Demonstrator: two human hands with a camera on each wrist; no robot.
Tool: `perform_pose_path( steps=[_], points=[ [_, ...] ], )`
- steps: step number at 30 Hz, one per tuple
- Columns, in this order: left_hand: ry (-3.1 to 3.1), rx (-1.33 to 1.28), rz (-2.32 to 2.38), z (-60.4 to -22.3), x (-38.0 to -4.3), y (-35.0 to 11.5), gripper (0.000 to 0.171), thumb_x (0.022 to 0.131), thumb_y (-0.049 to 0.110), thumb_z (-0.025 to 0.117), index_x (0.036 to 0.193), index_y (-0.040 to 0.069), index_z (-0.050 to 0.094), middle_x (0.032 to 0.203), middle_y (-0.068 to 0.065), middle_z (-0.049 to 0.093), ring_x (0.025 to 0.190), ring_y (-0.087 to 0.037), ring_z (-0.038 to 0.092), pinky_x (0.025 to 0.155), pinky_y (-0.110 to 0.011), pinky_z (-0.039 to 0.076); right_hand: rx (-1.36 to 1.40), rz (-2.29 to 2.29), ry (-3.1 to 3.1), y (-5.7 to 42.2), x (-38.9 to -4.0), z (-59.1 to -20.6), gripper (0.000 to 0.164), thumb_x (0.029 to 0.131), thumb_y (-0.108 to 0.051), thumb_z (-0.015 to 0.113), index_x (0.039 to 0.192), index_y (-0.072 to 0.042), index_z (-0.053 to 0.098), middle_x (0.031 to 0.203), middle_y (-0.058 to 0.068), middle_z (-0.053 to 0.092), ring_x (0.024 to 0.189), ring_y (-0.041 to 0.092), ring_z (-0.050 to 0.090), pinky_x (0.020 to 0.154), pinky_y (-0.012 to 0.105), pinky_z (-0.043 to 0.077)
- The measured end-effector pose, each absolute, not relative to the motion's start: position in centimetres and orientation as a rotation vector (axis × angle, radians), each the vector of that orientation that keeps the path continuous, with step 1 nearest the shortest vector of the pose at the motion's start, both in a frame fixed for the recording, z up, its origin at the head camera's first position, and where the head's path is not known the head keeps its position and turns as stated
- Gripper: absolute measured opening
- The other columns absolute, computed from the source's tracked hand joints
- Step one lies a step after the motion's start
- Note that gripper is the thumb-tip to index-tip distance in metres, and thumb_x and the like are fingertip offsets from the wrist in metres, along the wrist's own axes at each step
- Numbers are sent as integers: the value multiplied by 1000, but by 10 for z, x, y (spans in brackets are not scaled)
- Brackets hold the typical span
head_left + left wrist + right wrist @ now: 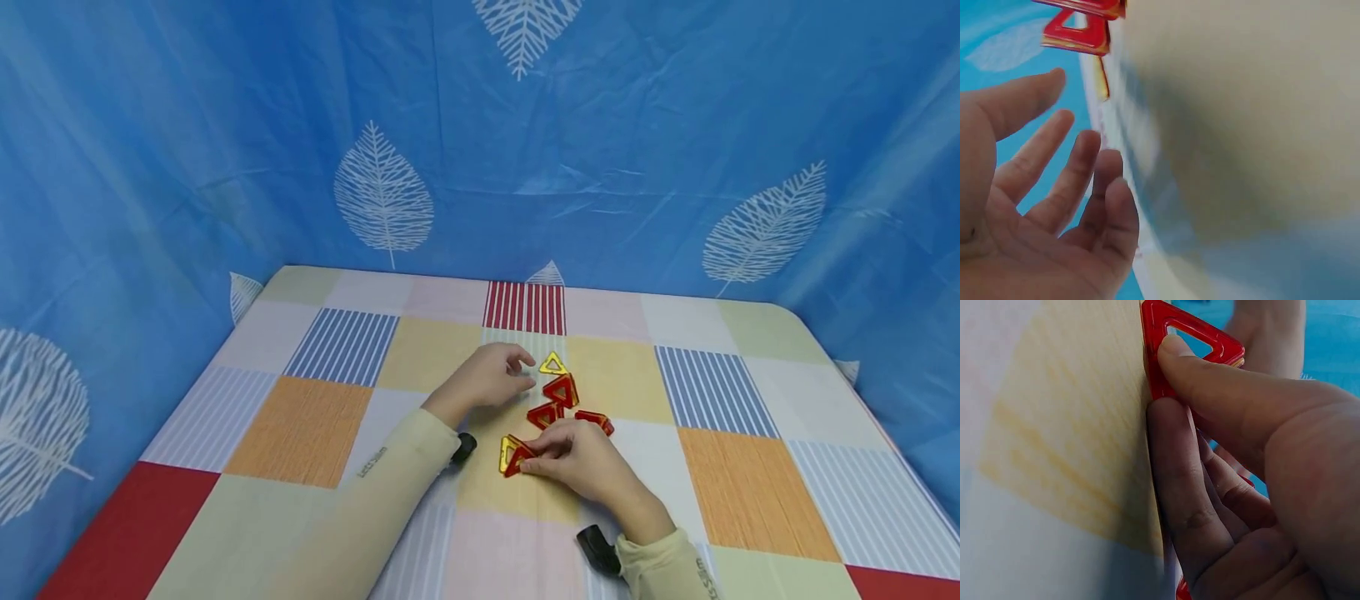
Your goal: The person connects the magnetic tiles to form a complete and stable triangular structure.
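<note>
My right hand (581, 462) pinches a red triangular magnetic tile (1155, 344) between thumb and fingers, low over the tablecloth. Against that tile stands a yellow triangular tile (505, 456), its left edge facing out. Farther back, my left hand (491, 375) hovers with its fingers loosely bent and nothing in them. Just right of its fingertips lies a single yellow triangle (553, 372). Red triangular pieces (572, 388) sit close by, with another red piece (542, 416) nearer me. Behind the right hand's knuckles a further red piece (596, 419) is partly covered.
A patchwork-print cloth (457, 350) covers the table. Blue curtains (600, 125) with white leaf prints enclose its back and sides. Black wrist devices (598, 550) are strapped at both cuffs.
</note>
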State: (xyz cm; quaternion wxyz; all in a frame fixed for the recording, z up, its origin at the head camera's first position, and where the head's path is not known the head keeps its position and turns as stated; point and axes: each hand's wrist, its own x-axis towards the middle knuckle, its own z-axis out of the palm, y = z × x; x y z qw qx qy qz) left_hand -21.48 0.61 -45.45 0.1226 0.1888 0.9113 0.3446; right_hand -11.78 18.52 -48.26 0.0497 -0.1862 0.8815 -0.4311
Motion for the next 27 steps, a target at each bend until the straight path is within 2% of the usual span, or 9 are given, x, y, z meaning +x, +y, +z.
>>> perform_pose_path(
  steps=[5,10,18,22,27],
  points=[
    [2711,561,839,-453,-231,25,44,93,35,74,131,15,68,118,-2,68,105,-17,62,91,-36,51,-609,-1341,2675,184,-118,-484,19,78,-20,89,92,-11,82,87,-9,71,78,7,62,66,27,52],
    [2751,590,750,-454,-239,33,46,90,35,77,130,15,70,126,1,68,118,-17,61,100,-34,46,-597,-1354,2661,183,-118,-484,19,77,-20,89,92,-11,82,87,-9,71,77,7,62,66,26,52],
    [2779,513,748,-458,-242,39,41,88,35,80,126,18,73,124,4,69,118,-16,61,97,-33,48,-580,-1353,2671,184,-117,-484,18,77,-20,90,91,-12,82,86,-10,71,80,7,63,68,27,52],
    [2778,466,800,-460,-242,41,34,91,30,78,122,19,75,120,5,71,113,-16,63,93,-34,50,-570,-1354,2666,185,-117,-485,18,77,-21,89,91,-12,82,87,-10,71,80,7,63,68,27,52],
    [2764,388,923,-464,-243,41,21,95,23,73,113,14,78,111,2,72,102,-16,65,88,-34,52,-562,-1352,2669,188,-118,-484,19,78,-20,89,92,-12,82,87,-9,71,79,8,63,67,27,52]
  ],
)
